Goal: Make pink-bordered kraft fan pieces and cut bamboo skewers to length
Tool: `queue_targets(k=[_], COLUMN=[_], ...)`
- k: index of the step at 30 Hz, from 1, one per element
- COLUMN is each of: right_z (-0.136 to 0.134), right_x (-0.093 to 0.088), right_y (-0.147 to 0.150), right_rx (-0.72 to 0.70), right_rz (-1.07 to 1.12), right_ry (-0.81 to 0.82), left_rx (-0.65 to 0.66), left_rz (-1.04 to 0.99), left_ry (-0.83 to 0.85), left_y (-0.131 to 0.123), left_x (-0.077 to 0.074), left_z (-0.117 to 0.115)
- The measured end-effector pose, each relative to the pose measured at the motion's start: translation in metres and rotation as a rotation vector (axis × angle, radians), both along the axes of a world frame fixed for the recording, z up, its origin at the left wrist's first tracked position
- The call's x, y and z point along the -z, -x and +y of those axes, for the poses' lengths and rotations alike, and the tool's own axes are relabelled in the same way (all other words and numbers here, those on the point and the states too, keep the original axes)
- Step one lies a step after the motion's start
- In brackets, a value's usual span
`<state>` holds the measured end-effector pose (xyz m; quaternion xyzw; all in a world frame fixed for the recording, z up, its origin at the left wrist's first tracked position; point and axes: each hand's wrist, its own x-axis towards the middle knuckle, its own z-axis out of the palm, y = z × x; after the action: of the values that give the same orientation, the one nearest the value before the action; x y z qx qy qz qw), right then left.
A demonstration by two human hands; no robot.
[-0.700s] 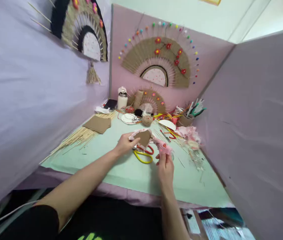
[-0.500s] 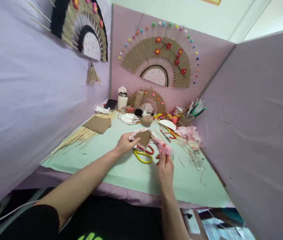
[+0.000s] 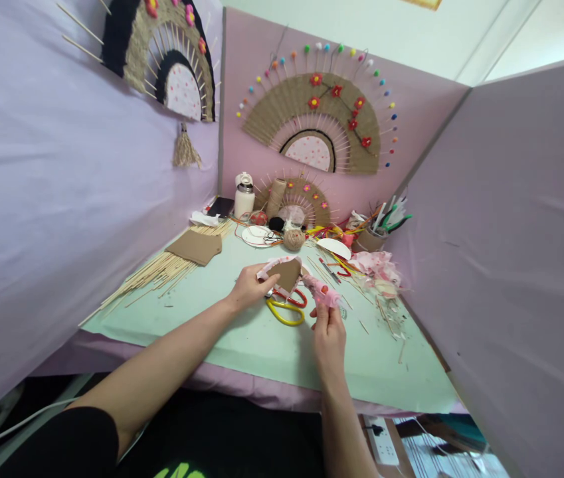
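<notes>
Cardboard (image 3: 288, 272) pinched, left fingers (image 3: 268, 284) | glue gun (image 3: 329, 296) gripped, right fingers (image 3: 322, 317) | scissors (image 3: 286, 322) below, twine (image 3: 293, 239) behind

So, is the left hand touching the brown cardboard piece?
Touching. The head view shows the left hand gripping the cardboard piece, its thumb lying over the near face.

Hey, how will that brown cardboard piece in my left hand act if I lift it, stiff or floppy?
The cardboard piece should be fairly stiff: it looks flat though your left hand grips only its left side. It's probably light, being a small, thin-looking sheet. The pale fabric edging may flex or crease, since its border looks uneven.
</notes>
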<state>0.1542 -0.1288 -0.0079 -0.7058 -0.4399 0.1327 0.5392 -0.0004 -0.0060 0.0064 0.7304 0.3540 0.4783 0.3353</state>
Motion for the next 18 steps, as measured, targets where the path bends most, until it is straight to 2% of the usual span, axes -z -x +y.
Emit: queue_targets(k=[18], right_z=[-0.0006], right_x=[-0.0017], right_y=[0.0007], right_rx=[0.004], right_rz=[-0.041], right_ry=[0.016], left_rx=[-0.006], left_rz=[0.050], left_ry=[-0.076], left_y=[-0.0001], left_x=[0.0037], left_z=[0.0026])
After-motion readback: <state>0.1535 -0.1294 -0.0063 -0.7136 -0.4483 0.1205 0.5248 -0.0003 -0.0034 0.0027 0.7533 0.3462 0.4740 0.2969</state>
